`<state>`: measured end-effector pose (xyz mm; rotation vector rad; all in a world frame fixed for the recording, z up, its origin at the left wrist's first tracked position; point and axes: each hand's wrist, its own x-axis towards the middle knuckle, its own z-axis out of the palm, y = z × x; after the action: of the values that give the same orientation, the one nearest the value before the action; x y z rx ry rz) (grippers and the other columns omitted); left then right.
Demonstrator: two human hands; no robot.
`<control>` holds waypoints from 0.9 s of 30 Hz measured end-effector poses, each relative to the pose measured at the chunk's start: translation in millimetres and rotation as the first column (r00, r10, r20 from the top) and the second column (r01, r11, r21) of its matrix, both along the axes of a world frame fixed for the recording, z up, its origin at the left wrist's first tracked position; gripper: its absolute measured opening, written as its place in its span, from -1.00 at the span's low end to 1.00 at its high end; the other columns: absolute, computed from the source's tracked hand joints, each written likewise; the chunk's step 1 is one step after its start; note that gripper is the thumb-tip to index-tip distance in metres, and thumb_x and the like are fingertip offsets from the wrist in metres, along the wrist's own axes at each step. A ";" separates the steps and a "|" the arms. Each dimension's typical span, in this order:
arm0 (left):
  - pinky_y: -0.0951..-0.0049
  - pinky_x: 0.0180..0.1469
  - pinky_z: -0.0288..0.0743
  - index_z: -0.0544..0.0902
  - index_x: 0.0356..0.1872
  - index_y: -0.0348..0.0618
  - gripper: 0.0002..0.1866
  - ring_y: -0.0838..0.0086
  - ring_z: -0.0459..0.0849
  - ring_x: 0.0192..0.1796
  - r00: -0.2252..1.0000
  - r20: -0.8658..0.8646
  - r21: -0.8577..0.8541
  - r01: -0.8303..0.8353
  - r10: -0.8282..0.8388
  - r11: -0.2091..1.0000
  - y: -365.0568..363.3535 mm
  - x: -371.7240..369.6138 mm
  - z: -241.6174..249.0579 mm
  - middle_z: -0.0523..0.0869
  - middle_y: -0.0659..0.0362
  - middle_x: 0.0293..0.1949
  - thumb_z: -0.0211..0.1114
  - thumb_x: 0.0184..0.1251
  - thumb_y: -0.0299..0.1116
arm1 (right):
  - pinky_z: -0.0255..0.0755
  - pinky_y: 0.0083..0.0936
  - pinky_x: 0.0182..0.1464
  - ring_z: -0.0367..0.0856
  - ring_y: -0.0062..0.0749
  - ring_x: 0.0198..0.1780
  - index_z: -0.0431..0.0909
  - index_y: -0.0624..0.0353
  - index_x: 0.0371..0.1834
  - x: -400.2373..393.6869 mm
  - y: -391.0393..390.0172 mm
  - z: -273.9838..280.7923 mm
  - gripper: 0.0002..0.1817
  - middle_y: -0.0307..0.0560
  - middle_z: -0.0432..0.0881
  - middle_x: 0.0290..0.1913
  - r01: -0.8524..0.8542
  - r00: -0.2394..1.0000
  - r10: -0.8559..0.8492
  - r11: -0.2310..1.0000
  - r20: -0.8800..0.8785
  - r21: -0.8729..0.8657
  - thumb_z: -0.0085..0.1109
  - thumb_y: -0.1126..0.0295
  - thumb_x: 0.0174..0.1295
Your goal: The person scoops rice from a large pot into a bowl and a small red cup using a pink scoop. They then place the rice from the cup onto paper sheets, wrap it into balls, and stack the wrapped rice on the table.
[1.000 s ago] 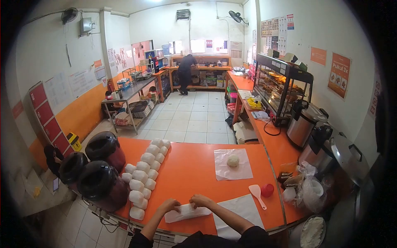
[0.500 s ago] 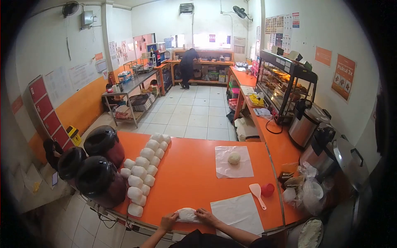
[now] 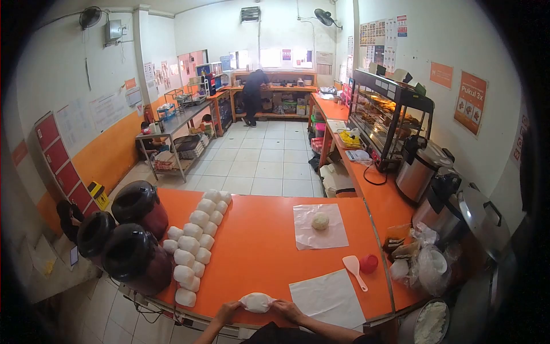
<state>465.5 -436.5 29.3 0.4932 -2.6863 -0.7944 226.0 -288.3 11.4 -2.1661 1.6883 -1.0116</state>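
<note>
A white paper-wrapped bundle (image 3: 257, 303) is at the front edge of the orange table (image 3: 258, 241). My left hand (image 3: 229, 310) pinches its left end, and my right hand (image 3: 286, 310) grips its right end. Right of my right hand lies a flat white sheet (image 3: 326, 300). Farther back, a round pale ball of food (image 3: 320, 221) rests on another sheet (image 3: 303, 232). Beside a red cup (image 3: 368, 264) is a white paddle (image 3: 356, 274). Several white wrapped bundles (image 3: 189, 245) stand in rows to the left.
Dark lidded containers (image 3: 135, 252) stand at the table's left end. On the right counter are plastic bags (image 3: 429, 269), metal cookers (image 3: 423, 171) and a glass food display (image 3: 381, 114). A tub of rice (image 3: 431, 323) is at lower right. Another person (image 3: 252, 97) bends over the far counter.
Both ends of the bundle are now drawn in, and its middle looks rounder. The whole view has shifted slightly.
</note>
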 end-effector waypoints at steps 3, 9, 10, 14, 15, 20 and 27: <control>0.42 -0.25 0.55 0.52 -0.26 -0.23 -0.75 0.35 0.69 -0.33 0.994 -0.062 0.283 -0.065 0.085 0.957 -12.9 -12.3 -11.8 0.67 0.11 -0.45 0.34 0.00 -0.51 | 0.50 -0.42 -0.13 0.59 -0.26 -0.15 0.59 0.08 -0.11 6.1 0.0 32.4 -0.68 -0.10 0.62 -0.19 0.005 1.000 -0.005 1.000 0.013 0.000 0.16 0.47 0.00; 0.42 -0.32 0.55 0.59 -0.40 -0.22 -0.81 0.35 0.69 -0.37 0.994 0.109 0.475 -0.057 0.006 0.878 -50.0 -28.7 -18.3 0.69 0.09 -0.45 0.40 -0.09 -0.47 | 0.48 -0.34 -0.22 0.61 -0.18 -0.26 0.66 0.06 -0.37 -1.5 -31.7 -28.2 -0.85 0.00 0.66 -0.36 0.159 0.932 -0.225 0.959 0.285 0.236 0.30 0.35 -0.05; 0.41 -0.31 0.55 0.59 -0.39 -0.22 -0.76 0.33 0.69 -0.37 0.978 0.202 0.418 -0.034 -0.057 0.908 -56.8 -34.4 -21.2 0.69 0.09 -0.45 0.43 -0.13 -0.43 | 0.49 -0.33 -0.21 0.61 -0.18 -0.26 0.65 0.10 -0.38 -2.8 -39.4 -28.1 -0.86 0.02 0.66 -0.34 0.146 0.937 -0.247 0.919 0.247 0.367 0.29 0.38 -0.05; 0.35 -0.28 0.55 0.59 -0.33 -0.18 -0.56 0.29 0.69 -0.35 0.778 0.594 0.235 0.075 -0.204 0.969 -78.8 -71.2 -33.1 0.69 0.08 -0.43 0.53 -0.33 -0.29 | 0.49 -0.26 -0.22 0.63 -0.11 -0.29 0.63 0.18 -0.35 -0.4 -68.1 -19.5 -0.81 0.04 0.66 -0.33 0.191 0.974 -0.222 0.748 -0.031 0.636 0.29 0.38 -0.06; 0.33 -0.28 0.55 0.59 -0.30 -0.17 -0.50 0.28 0.69 -0.33 0.697 0.685 0.200 0.098 -0.211 0.975 -79.1 -80.3 -26.8 0.70 0.08 -0.42 0.56 -0.39 -0.26 | 0.49 -0.23 -0.23 0.63 -0.06 -0.30 0.62 0.18 -0.33 1.3 -72.9 -12.9 -0.77 0.03 0.66 -0.35 0.224 0.974 -0.187 0.731 -0.126 0.644 0.31 0.36 -0.08; 0.26 -0.25 0.53 0.57 -0.32 -0.16 -0.50 0.21 0.64 -0.28 0.791 0.601 -0.026 0.160 -0.112 0.987 -78.0 -94.8 -15.6 0.67 0.08 -0.36 0.56 -0.45 -0.33 | 0.45 -0.25 -0.13 0.57 0.04 -0.17 0.53 0.20 -0.29 -1.3 -78.1 -2.6 -0.72 0.09 0.60 -0.24 0.274 0.958 -0.209 0.867 -0.196 0.416 0.30 0.34 -0.08; 0.32 -0.15 0.54 0.53 -0.24 -0.25 -0.67 0.36 0.63 -0.19 0.999 -0.034 0.618 0.054 -0.043 0.784 -58.1 -49.1 -27.6 0.67 0.09 -0.25 0.45 -0.04 -0.42 | 0.43 -0.42 -0.09 0.55 -0.27 -0.10 0.49 0.20 -0.24 -19.6 -67.4 -16.5 -0.80 -0.05 0.54 -0.20 -0.159 0.897 -0.106 0.829 0.430 0.537 0.20 0.38 0.11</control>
<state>416.4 -494.6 1.7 0.5488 -2.3700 -1.7064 206.4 -355.8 -5.1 -1.4400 1.4796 -0.7842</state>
